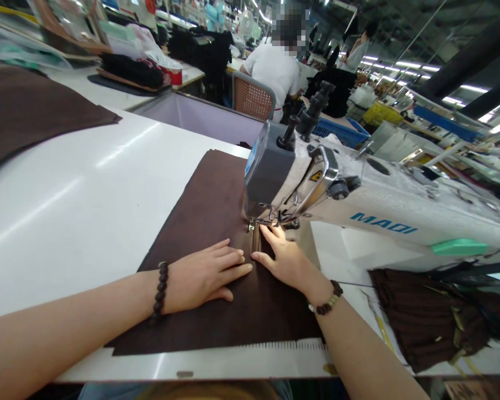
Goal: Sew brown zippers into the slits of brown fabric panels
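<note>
A dark brown fabric panel (200, 211) lies on the white table under the head of a sewing machine (275, 172). Along its middle runs a narrow strip (255, 241), seemingly a zipper, that passes beneath the presser foot (252, 224). My left hand (210, 272) rests flat on the panel left of the strip, fingers spread and pointing right. On the strip's right side, my right hand (283, 255) presses the fabric with thumb and fingers apart, its fingertips close to the presser foot.
Another brown piece (33, 111) lies at the left of the white table (87, 183). A stack of brown pieces (429, 316) is at the right. Behind the table are a purple-lined trough (204, 119), a chair (254, 97) and a person in white (273, 69).
</note>
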Available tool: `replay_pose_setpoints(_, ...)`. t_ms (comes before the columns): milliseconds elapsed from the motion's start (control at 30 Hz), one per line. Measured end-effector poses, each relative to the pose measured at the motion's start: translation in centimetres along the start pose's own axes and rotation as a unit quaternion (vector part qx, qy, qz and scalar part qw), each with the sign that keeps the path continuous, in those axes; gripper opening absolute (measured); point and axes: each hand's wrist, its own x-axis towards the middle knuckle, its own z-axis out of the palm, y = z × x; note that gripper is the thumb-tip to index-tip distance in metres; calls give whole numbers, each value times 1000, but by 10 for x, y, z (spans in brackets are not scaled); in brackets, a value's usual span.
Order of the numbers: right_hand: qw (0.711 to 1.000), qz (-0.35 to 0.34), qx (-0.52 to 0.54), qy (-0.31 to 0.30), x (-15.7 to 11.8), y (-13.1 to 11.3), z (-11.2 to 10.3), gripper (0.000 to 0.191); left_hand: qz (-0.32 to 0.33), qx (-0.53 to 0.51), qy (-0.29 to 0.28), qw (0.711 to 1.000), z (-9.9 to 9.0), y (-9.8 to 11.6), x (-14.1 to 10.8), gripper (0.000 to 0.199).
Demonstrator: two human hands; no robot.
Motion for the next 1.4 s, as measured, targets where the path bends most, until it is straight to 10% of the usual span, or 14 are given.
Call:
replay_pose_setpoints(567, 1000, 10, 11, 0, -1, -2, 2, 48, -98, 34, 47, 994, 19, 20, 4, 56)
replay_pose_setpoints(1400, 999, 31, -28, -4, 1, -1, 3, 44, -75, 33, 50, 995, 12, 13, 6, 50)
